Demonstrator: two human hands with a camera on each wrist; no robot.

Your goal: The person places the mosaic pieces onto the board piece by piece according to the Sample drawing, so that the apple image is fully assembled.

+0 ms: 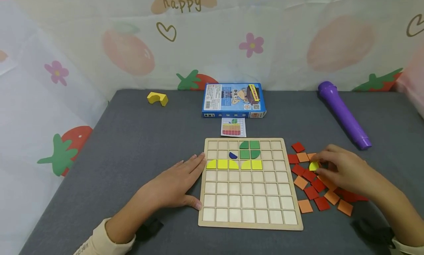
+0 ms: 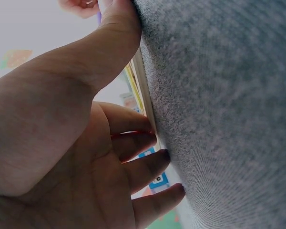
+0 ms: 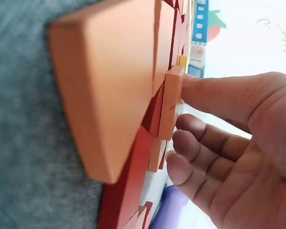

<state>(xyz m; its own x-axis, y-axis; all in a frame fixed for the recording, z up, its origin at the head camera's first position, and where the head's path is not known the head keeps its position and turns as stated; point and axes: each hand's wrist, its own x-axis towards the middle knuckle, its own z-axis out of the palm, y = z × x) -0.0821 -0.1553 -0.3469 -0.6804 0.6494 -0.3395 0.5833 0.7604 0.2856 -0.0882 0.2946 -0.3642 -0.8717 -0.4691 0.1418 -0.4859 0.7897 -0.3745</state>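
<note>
A wooden grid board [image 1: 251, 226] lies on the table, holding several green tiles [image 1: 244, 154], a blue tile [image 1: 233, 155] and a row of yellow tiles [image 1: 222, 164]. Fingers spread, my left hand [image 1: 175, 183] rests along the board's left edge; in the left wrist view the palm and fingers [image 2: 150, 167] show beside that edge. To the right of the board, my right hand [image 1: 342, 168] pinches a yellow round-edged tile [image 1: 313, 166] between thumb and forefinger, over a scatter of red tiles [image 1: 322, 203] and orange tiles [image 1: 305, 206]. Its other fingers curl loosely.
Behind the board lie a small pattern card [image 1: 233, 127] and a blue box [image 1: 233, 100]. A purple microphone-shaped object [image 1: 344, 115] lies at the back right, and a yellow arch block [image 1: 157, 98] at the back left. A printed cloth [image 1: 205, 38] hangs behind the table.
</note>
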